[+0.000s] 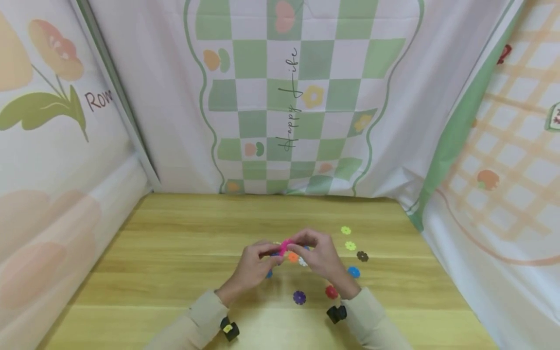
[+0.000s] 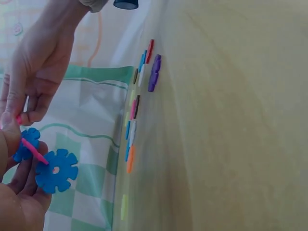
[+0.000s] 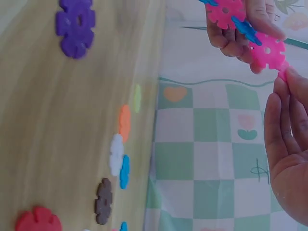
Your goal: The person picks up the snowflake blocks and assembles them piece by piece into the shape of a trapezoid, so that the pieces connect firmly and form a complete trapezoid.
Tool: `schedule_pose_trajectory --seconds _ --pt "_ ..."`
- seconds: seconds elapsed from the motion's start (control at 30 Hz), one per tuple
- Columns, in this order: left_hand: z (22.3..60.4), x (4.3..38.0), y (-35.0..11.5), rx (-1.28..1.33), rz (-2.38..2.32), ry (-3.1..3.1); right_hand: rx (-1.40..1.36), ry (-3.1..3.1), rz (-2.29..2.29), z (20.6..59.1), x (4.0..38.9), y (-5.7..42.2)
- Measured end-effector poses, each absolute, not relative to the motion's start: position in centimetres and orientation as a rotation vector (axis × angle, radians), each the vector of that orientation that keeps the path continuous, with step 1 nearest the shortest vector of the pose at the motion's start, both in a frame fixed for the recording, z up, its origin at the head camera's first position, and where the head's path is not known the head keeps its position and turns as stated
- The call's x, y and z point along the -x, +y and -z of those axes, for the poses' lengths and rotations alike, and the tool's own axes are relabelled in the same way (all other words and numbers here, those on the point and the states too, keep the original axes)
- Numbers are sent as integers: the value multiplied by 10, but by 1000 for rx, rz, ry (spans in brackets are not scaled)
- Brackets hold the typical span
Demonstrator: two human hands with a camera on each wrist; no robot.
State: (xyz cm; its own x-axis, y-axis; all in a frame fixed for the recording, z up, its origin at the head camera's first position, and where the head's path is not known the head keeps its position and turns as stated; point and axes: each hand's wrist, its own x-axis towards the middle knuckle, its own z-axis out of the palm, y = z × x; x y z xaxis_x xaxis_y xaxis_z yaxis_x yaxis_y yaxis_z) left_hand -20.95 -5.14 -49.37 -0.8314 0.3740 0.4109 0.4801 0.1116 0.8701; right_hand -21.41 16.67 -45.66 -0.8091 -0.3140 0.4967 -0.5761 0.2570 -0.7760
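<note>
Over the table, both hands meet at a short chain of slotted flower-shaped plastic discs. My left hand (image 1: 251,267) holds the chain, in which pink and blue discs interlock at angles; a blue disc (image 2: 62,180) stands out plainly in the left wrist view. In the right wrist view, a pink disc (image 3: 267,50) sits beside the left thumb. My right hand (image 1: 321,255) pinches another pink disc (image 3: 283,72) between thumb and fingertips, its edge right at the rim of the chain's last pink disc. The right fingers cover much of the pinched disc.
Loose discs lie flat on the wooden table (image 1: 175,291): purple (image 1: 299,297), red (image 1: 331,291), blue (image 1: 354,272), brown (image 1: 362,256), orange (image 1: 292,256), white (image 1: 303,262) and yellow-green (image 1: 350,246). Printed cloth (image 1: 175,146) hangs behind and on both sides.
</note>
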Motion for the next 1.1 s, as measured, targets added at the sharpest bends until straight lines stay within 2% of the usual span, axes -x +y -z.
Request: schedule_pose_trajectory --seconds 0.4,0.6,0.83,1.1 --pt "496 208 -53 774 1840 -2295 -679 -2385 -1717 453 214 159" --pt "497 207 -54 748 1819 -2314 -716 -2432 -1692 454 218 158" --pt "494 214 -59 842 1914 -2441 -855 -2525 -1646 447 229 167" --pt "489 220 -65 724 2017 -2433 -905 -2733 -1634 438 238 170"
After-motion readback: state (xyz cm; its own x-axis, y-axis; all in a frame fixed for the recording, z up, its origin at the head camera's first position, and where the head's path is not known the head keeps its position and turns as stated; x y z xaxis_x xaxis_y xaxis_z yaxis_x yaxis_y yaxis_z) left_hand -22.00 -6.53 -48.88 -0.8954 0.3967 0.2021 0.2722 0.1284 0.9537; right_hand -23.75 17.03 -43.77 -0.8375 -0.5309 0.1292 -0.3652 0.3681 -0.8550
